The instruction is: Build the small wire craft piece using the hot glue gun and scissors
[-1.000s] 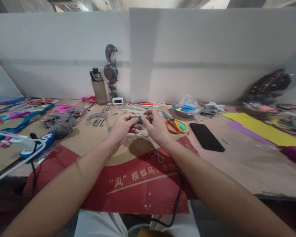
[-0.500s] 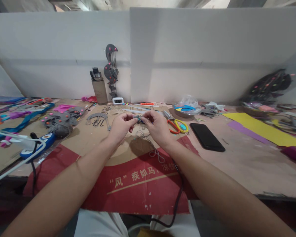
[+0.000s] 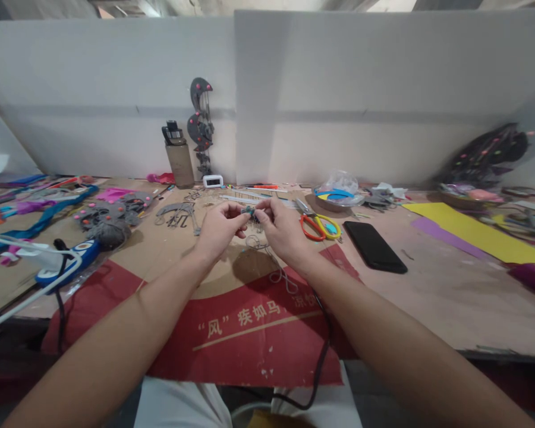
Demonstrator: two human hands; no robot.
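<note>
Slightly shifted, left hand (image 3: 219, 227) and right hand (image 3: 284, 227) pinch a partly hidden teal piece (image 3: 249, 211).

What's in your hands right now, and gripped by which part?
The left hand and right hand pinch a small teal piece between them, seemingly at opposite sides; the exact spots are too small to tell.

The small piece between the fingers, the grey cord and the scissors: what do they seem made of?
Small piece: perhaps thread or fabric, bluish-green; too small to tell. Grey cord: probably yarn, matt, lying in limp loops. Scissors: likely metal blades, silvery; smooth red and yellow handles, probably plastic.
</note>
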